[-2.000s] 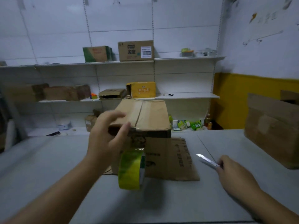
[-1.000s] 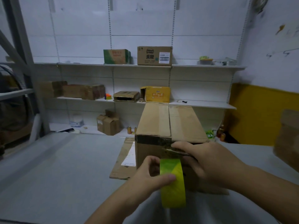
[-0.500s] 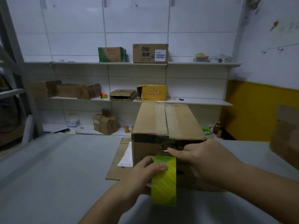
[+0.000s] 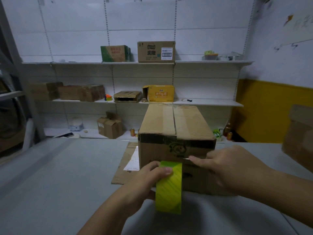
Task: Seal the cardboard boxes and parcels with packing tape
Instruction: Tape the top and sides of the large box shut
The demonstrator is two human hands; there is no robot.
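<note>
At the far left a grey metal rack (image 4: 10, 92) is standing, half cut off by the edge of the picture, and what it is carrying is too dark to make out. White wall shelves (image 4: 76, 63) are running across the back wall; brown boxes (image 4: 71, 92) are sitting on the middle shelf at the left, a green box (image 4: 115, 53) and a brown box with a label (image 4: 155, 51) are standing side by side on the top shelf, and a yellow box (image 4: 159, 93) is lying open below them. A wide grey table (image 4: 59, 175) is filling the foreground, and a flat cardboard sheet (image 4: 125, 165) is lying on it, partly under the cardboard box (image 4: 176, 126). The left hand (image 4: 147, 178) is gripping the green-yellow tape roll (image 4: 169, 187) just in front of the box's near face, with the thumb lying on the roll's outer face. The box is standing near the middle of the table with its top flaps closed. The right hand (image 4: 225, 163) is reaching to the near face of the box, the forefinger stretched toward the roll; a thin bright line is showing at its tip, and I cannot tell if the fingers are pinching it or only pressing the cardboard. At the right, a yellow band (image 4: 264, 109) is running along the wall, and one more brown box (image 4: 299, 136) is sitting blurred and cut off by the frame.
</note>
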